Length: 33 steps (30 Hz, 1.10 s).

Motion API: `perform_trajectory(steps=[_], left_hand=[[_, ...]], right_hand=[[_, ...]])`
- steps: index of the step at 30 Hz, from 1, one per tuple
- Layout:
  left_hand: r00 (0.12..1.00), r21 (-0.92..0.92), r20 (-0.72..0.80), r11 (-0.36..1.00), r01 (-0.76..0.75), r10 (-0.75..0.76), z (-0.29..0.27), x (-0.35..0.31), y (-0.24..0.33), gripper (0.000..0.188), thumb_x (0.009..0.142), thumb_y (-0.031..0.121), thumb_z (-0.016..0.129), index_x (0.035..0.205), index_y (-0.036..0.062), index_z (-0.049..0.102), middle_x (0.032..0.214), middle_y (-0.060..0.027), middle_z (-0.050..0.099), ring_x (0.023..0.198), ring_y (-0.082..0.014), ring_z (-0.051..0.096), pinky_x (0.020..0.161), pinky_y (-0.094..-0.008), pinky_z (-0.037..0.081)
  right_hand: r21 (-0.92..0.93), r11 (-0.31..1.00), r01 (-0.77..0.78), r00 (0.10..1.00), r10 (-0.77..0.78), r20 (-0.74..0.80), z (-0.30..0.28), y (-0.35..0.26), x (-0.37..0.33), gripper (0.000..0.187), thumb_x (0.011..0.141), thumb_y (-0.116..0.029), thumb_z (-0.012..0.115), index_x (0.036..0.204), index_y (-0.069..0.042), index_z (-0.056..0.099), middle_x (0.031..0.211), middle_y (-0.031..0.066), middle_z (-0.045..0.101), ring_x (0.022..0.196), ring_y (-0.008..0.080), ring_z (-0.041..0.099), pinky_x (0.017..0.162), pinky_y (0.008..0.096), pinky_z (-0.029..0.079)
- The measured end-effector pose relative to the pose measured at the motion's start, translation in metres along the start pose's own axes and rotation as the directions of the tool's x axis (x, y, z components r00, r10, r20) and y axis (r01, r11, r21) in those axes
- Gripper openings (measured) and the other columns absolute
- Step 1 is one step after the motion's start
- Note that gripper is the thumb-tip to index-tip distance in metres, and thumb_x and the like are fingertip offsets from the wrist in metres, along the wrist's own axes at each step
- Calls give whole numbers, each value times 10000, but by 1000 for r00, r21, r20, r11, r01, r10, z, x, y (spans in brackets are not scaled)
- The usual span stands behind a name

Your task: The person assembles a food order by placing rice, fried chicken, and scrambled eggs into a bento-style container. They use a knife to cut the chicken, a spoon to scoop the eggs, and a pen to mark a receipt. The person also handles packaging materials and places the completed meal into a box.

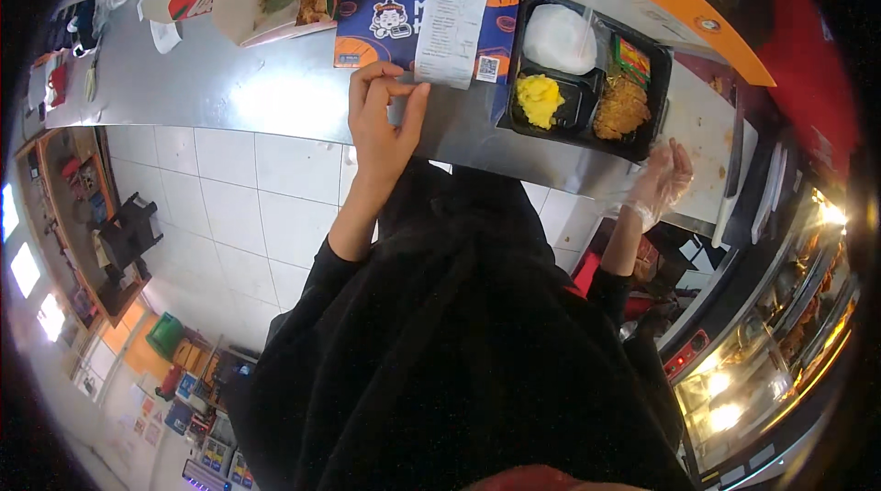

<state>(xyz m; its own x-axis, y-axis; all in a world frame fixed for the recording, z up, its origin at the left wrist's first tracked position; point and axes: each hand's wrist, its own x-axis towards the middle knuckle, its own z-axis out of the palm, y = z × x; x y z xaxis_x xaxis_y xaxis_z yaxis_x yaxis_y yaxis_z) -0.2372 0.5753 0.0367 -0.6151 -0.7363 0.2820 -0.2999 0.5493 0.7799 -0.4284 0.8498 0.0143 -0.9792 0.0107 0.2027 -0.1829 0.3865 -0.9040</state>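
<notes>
My left hand [381, 128] is bare, its thumb and forefinger pinched at the lower left corner of a long white paper receipt [451, 23]. Under the receipt lies a flat blue and orange printed box [367, 18] on the steel counter. To its right is a black compartment meal tray [580, 135] holding wrapped white rice [560, 39], yellow scrambled egg [539, 100], a breaded fried piece [622, 108] and a green and red sachet [631, 61]. My right hand [663, 177], in a clear plastic glove, is beside the tray's near right corner, fingers loosely apart, holding nothing visible.
Two opened white and red food cartons [275, 5] stand at the left on the steel counter [220, 87], one with fried food inside. A pale board [702, 124] lies right of the tray. An orange-edged box [679, 5] stands behind. A lit glass food cabinet [762, 362] is at lower right.
</notes>
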Motion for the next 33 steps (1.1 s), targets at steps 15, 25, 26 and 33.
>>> perform_trajectory(steps=[15, 25, 26, 33], left_hand=[[947, 243, 93, 916, -320, 307, 19, -8, -18, 369, 673, 222, 691, 945, 82, 485, 1181, -81, 486, 1125, -257, 394, 932, -389, 190], [970, 351, 181, 911, -219, 164, 12, 18, 0, 275, 748, 247, 608, 987, 113, 583, 981, -51, 516, 908, -218, 448, 849, -381, 230], [966, 362, 197, 903, -231, 168, 11, 22, 3, 272, 746, 256, 608, 978, 117, 585, 1000, -52, 514, 924, -219, 448, 854, -387, 226], [957, 374, 222, 890, -261, 188, 9, 46, 3, 481, 709, 352, 630, 1066, 58, 498, 1199, -85, 439, 1138, -257, 371, 909, -425, 193]], right_hand=[[-142, 970, 198, 942, -228, -247, 8, 20, -21, 234, 809, -85, 566, 1003, 1, 468, 959, 124, 533, 765, 176, 552, 652, 235, 475], [-165, 982, -92, 975, 55, -216, -2, 22, -18, 316, 853, -265, 484, 1017, 4, 475, 953, 133, 522, 794, 205, 519, 694, 293, 439], [-186, 981, -53, 991, 28, -130, -3, 17, -17, 315, 840, -267, 492, 1009, -1, 491, 944, 136, 533, 807, 213, 524, 701, 300, 438], [80, 758, 647, 532, -524, 665, 99, -128, 3, 311, 685, -189, 569, 920, 15, 566, 894, 164, 582, 821, 270, 568, 733, 320, 461]])
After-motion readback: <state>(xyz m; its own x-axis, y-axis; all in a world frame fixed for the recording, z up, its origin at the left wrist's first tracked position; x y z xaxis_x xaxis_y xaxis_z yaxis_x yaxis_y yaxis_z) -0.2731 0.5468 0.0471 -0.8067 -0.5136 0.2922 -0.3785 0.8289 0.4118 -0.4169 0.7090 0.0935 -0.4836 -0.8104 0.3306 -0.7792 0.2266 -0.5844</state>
